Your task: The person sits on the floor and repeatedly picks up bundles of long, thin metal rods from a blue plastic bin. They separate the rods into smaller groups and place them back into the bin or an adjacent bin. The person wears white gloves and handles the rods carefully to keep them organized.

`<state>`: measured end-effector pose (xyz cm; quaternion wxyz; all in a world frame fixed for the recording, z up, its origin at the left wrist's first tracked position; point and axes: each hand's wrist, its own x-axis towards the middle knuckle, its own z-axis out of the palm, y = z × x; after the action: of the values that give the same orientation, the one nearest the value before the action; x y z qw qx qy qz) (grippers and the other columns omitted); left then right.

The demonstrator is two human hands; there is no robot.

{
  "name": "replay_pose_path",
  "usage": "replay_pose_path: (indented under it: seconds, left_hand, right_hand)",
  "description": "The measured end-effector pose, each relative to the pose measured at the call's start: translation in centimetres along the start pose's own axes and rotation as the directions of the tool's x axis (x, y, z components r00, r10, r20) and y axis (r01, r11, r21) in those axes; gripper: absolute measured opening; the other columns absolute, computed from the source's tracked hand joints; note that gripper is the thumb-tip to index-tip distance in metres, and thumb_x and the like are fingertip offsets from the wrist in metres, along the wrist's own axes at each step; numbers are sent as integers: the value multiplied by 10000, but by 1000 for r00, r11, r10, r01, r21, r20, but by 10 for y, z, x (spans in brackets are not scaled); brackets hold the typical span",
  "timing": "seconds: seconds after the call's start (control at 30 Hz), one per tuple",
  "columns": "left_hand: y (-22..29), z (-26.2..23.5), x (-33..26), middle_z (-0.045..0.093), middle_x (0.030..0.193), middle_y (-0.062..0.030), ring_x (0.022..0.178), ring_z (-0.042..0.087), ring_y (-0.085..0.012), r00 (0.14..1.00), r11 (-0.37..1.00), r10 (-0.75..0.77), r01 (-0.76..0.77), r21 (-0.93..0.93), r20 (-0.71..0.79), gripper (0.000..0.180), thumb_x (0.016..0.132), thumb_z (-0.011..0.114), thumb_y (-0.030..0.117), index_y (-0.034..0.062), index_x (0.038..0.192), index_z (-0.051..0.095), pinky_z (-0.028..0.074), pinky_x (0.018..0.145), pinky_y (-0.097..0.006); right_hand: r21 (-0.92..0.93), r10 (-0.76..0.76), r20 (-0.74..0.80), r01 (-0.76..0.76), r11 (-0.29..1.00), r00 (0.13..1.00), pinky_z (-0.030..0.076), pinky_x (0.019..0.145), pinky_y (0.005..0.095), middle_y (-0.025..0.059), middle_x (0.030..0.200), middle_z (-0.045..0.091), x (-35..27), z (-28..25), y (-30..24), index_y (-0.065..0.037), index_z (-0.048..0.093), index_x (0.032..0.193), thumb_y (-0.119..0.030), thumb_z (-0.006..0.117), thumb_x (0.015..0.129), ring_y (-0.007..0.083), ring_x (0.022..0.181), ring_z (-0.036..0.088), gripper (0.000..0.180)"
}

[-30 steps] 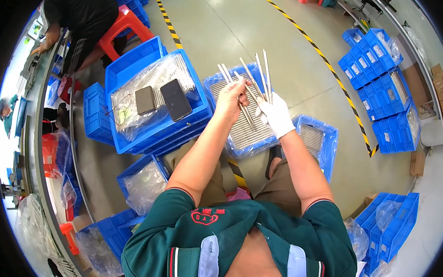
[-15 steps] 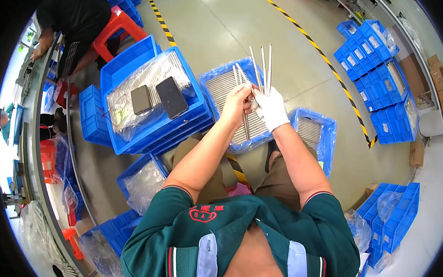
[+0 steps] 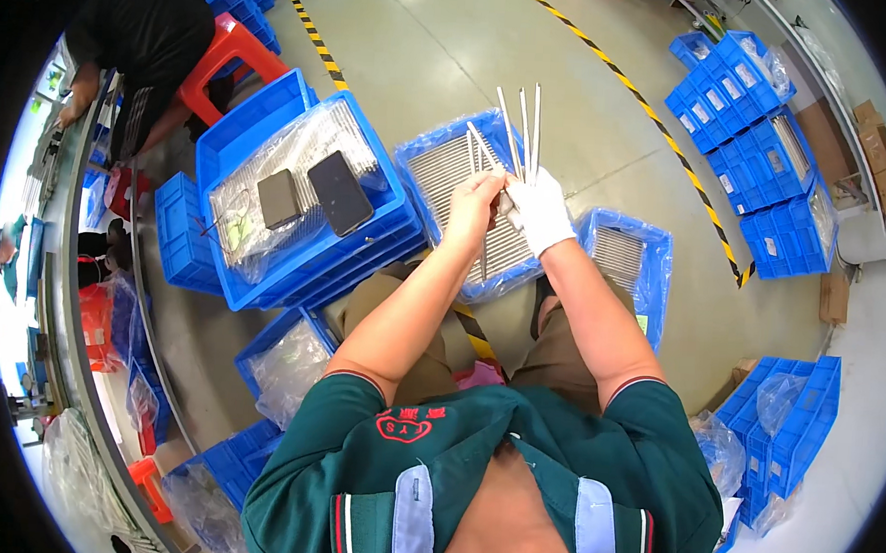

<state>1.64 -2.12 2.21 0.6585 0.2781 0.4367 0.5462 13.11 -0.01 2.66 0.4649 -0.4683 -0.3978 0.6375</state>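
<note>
My bare left hand (image 3: 475, 206) is closed around a few thin metal rods (image 3: 473, 150), whose ends stick out above and below the fingers. My right hand (image 3: 540, 217), in a white glove, grips several more slim silver rods (image 3: 536, 121) that fan out upward. Both hands meet at the fingertips, so the exact grip there is hidden. Beneath them stands a blue crate (image 3: 406, 156) lined with clear plastic, holding rows of similar rods (image 3: 435, 176). To its right, a smaller lined blue crate (image 3: 659, 298) also contains rods.
At left, stacked blue crates (image 3: 209, 144) carry bagged rods, a black phone (image 3: 340, 193) and a dark box (image 3: 279, 199). A person (image 3: 140, 40) bends by a red stool (image 3: 236, 50) near a bench. More crates (image 3: 780, 244) line the right wall. Striped tape (image 3: 652, 112) marks the floor.
My hands stay together, with the left fingers shifting slightly along the rods and the right hand's rods tilting a little to the left. The crates have not moved.
</note>
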Motion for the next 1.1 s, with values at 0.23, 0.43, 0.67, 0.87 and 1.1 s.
replay_pose_path:
  seconds: [0.23,0.43,0.67,0.87,1.1]
  left_hand:
    - [13,-3,8,419,643,35,446,306,-42,985,993,75,-88,-78,-157,204,940,497,219,63,818,549,266,392,-201]
    - [-2,-14,17,459,683,26,476,340,-32,995,994,85,-88,-62,-52,240,954,479,268,72,839,557,281,424,-189]
    - [4,2,6,425,631,69,477,332,-31,998,992,50,-47,119,-24,186,945,493,261,111,852,552,274,427,-191]
    - [-11,3,-4,367,623,91,514,306,-16,962,923,-153,57,380,228,201,924,527,293,112,838,531,241,459,-183]
    - [-21,11,-16,351,618,91,518,292,-21,875,952,-283,207,225,393,186,907,540,283,131,804,514,240,464,-188]
  right_hand:
    - [47,194,104,-200,979,975,355,352,222,62,678,620,-4,5,-21,-42,557,908,-205,532,910,109,427,503,165]
    - [127,202,172,-225,966,964,298,349,224,-1,585,492,-1,-3,2,-74,542,888,-176,569,896,76,417,406,106]
    - [-160,-13,3,13,987,1000,356,419,229,16,630,550,13,-14,8,-72,596,870,-229,594,893,87,489,468,158]
    - [3,-20,-91,20,1000,996,413,547,238,3,734,604,37,-28,-17,-33,643,873,-218,666,849,78,631,523,187]
    - [75,-150,-311,182,981,938,380,486,239,0,675,557,60,-43,-11,-30,629,855,-208,705,799,82,562,484,201]
